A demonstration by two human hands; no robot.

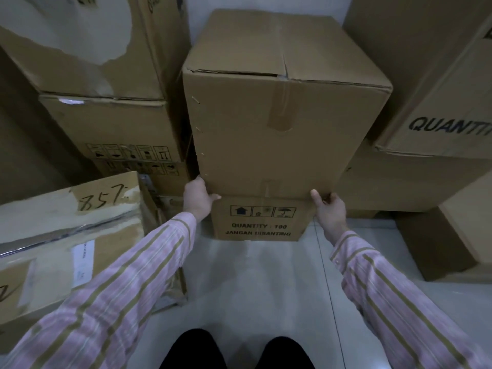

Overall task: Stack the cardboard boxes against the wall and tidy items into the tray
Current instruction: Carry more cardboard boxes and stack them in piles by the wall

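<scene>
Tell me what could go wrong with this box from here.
1. The top box is wider than the lower box under it, so it may tip if set off-centre.
2. The left hand and right hand grip its bottom corners, so fingers could get pinched between the boxes.
3. It sits close to the left stack and might snag there.

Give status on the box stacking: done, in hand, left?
Done: left stack and right stack stand. In hand: left hand and right hand hold the top box, each grip at a bottom corner, on the lower box near the wall. Left: release it; tray tidying, no tray in view.
</scene>
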